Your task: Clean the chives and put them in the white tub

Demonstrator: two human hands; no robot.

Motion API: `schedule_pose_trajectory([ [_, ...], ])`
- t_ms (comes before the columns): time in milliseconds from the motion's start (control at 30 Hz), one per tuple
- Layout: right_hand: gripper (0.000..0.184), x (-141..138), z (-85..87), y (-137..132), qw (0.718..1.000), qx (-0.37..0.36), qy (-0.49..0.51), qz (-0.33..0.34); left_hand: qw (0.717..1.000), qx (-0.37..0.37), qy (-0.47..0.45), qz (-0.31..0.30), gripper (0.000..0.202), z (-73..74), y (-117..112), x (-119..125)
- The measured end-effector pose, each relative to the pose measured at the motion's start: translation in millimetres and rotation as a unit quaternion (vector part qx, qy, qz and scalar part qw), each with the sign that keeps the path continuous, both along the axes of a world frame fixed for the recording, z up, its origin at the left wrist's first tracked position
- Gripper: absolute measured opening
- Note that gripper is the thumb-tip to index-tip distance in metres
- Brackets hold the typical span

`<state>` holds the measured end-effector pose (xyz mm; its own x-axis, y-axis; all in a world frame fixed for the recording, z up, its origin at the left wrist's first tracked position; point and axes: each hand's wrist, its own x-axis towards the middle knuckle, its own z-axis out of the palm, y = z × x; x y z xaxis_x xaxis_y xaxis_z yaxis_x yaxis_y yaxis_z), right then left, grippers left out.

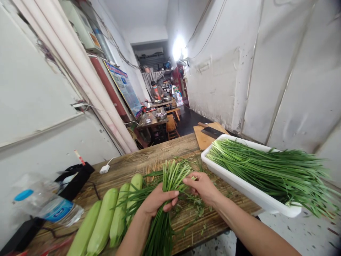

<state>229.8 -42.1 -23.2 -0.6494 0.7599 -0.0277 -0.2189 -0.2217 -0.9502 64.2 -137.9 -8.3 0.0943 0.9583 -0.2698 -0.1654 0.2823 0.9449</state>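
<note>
Chive bunch (172, 174), left of the tray (246, 190): my left hand (156, 200) grips it, my right hand (204, 187) pinches stems; tray chives (255, 167) seem sorted, these unfinished.

A food-preparation room, apparently a small eatery's, is marked by a cleaver (211, 132) on a cutting board (201, 140), long greens (266, 167) in a white tub (239, 188) and bowls (161, 118) on far surfaces (153, 123).

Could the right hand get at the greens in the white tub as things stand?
Probably yes: the white tub is open-topped and close to the right hand, with nothing visible covering the greens. That hand seems to be pinching part of the bunch, though, so it may need freeing first.
</note>
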Motion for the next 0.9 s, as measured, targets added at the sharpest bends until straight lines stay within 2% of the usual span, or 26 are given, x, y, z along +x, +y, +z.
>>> schedule_pose_trajectory([
  [100,0.042,13.7,2.9,17.4,0.994,0.010,0.011,-0.113,1.000,-0.015,-0.021,0.016,0.035,4.0,-3.6,-1.3],
  [167,0.042,24.7,5.2,23.6,0.982,0.080,-0.010,-0.173,0.999,-0.024,-0.029,0.029,0.036,6.1,-5.5,-4.2],
  [267,0.027,30.5,8.5,18.3,0.956,0.253,-0.057,-0.135,0.998,-0.033,-0.032,0.031,0.035,8.9,-5.7,-5.7],
  [333,0.031,26.8,10.6,11.3,0.930,0.348,-0.058,-0.099,0.999,-0.036,-0.029,0.023,0.034,10.9,-4.3,-3.3],
  [367,0.030,24.0,11.6,9.0,0.920,0.379,-0.057,-0.082,0.999,-0.038,-0.027,0.018,0.033,11.9,-3.4,-1.4],
  [433,0.016,19.2,13.3,8.5,0.912,0.404,-0.056,-0.042,0.999,-0.040,-0.024,0.009,0.032,14.2,-1.5,3.1],
  [467,0.014,17.7,13.9,10.0,0.913,0.403,-0.054,-0.026,0.999,-0.042,-0.022,0.005,0.032,15.5,-0.5,5.5],
  [533,0.022,16.5,13.7,14.6,0.932,0.358,-0.045,-0.024,0.999,-0.043,-0.018,0.001,0.034,18.5,1.7,9.8],
  [633,0.035,16.5,8.3,20.0,0.977,0.198,-0.029,-0.077,0.999,-0.031,-0.006,0.005,0.035,23.8,4.1,14.1],
  [733,0.043,20.3,0.4,23.1,0.986,0.063,0.022,-0.154,1.000,-0.016,0.009,0.009,0.033,27.8,4.0,14.7],
  [767,0.045,23.2,-1.5,24.1,0.982,0.051,0.032,-0.180,1.000,-0.013,0.016,0.012,0.032,28.3,3.5,14.2],
  [833,0.049,31.1,-3.1,26.1,0.975,0.085,0.018,-0.204,0.999,-0.008,0.035,0.016,0.032,28.1,2.3,12.8],
  [900,0.041,38.6,-2.5,26.3,0.972,0.170,-0.018,-0.163,0.998,-0.004,0.058,0.019,0.033,26.6,1.9,12.2],
])
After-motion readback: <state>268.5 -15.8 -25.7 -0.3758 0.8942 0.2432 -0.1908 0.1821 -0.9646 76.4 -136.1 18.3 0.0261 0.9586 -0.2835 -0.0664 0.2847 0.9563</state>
